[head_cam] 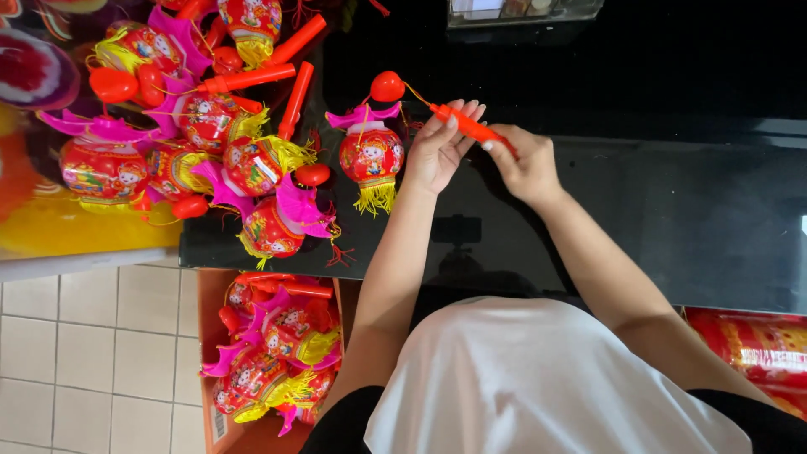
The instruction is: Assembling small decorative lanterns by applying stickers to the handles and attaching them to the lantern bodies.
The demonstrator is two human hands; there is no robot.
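Both of my hands hold one orange-red stick handle (pixel 467 126) over a black glossy counter (pixel 689 219). My left hand (pixel 441 147) grips its front part and my right hand (pixel 525 164) grips its rear end. A thin cord runs from the stick's tip to a red heart-shaped knob (pixel 387 86). Below it lies a small red toy lantern (pixel 371 155) with a pink top and a yellow fringe, just left of my left hand.
A heap of similar red lanterns (pixel 210 134) with pink tops, yellow fringes and orange sticks covers the counter's left end. An orange box (pixel 273 353) on the tiled floor holds more of them. Red packaging (pixel 756 345) sits at the lower right.
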